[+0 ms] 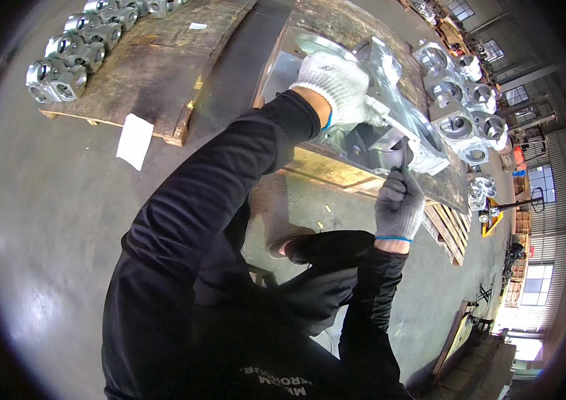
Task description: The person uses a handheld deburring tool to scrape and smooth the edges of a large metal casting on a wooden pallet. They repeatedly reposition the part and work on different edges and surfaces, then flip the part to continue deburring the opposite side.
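Left hand (pixel 337 83) is covering the casting (pixel 403 119), grip hidden; right hand (pixel 398 203) is curling at its near side, can't tell on what. Rough edges could be snagging fingers (pixel 395 181) imo.

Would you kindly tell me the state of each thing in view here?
Casting: uncovered, its openings exposed.
Left hand: gloved, resting on the casting.
Right hand: gloved, fingers curled at the casting's near edge.
Left-side castings: set in rows on the left pallet.
Paper sheet: unfolded, at that pallet's edge.
Pallet jack: unattended.
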Tool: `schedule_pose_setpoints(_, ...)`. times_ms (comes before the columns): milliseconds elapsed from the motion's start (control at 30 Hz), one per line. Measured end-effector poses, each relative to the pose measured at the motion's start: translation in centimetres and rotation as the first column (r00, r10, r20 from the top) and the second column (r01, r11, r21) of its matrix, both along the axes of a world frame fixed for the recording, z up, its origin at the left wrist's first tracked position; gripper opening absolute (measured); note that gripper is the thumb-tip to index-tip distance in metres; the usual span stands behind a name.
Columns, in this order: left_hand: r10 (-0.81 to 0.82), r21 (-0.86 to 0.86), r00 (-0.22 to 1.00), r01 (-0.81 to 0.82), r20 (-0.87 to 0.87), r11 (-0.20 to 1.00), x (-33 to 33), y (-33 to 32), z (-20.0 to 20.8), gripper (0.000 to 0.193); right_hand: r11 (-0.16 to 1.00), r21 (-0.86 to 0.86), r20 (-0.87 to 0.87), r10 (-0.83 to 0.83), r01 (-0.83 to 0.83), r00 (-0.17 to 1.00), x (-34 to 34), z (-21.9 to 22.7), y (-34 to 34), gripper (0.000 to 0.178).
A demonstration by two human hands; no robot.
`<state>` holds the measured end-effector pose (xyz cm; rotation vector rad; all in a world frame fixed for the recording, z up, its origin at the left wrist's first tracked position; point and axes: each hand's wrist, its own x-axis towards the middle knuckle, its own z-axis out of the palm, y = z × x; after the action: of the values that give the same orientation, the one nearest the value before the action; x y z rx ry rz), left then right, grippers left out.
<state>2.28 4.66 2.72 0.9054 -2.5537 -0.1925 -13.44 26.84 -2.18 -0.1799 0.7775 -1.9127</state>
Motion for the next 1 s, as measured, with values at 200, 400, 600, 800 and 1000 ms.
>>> schedule_pose_setpoints(200,0.008,-0.054,0.999,-0.010,-0.048,0.998,-0.1,-0.3,-0.2,0.070,0.948,0.250,-0.243,-0.135,0.196,0.961,0.9,-1.3,0.2,0.018)
schedule_pose_setpoints(400,0.045,-0.019,0.999,-0.045,-0.017,0.999,-0.4,0.0,-0.3,0.065,0.916,0.315,-0.364,-0.126,0.249,0.923,1.3,-1.1,-0.3,0.019)
schedule_pose_setpoints(600,0.018,0.025,1.000,-0.018,-0.003,1.000,-0.1,0.1,0.4,0.064,0.958,0.209,-0.467,-0.080,0.198,0.880,0.3,-1.1,-0.9,0.016)
schedule_pose_setpoints(800,0.018,0.033,0.999,-0.017,-0.035,0.999,0.6,0.6,0.8,0.037,0.914,0.323,-0.324,-0.137,0.245,0.936,-0.3,-1.4,0.2,0.026)
schedule_pose_setpoints(1000,0.016,0.107,0.999,-0.010,-0.051,0.994,0.3,0.4,0.7,0.043,0.929,0.249,-0.833,0.060,0.274,0.550,2.1,0.3,-0.8,0.020)
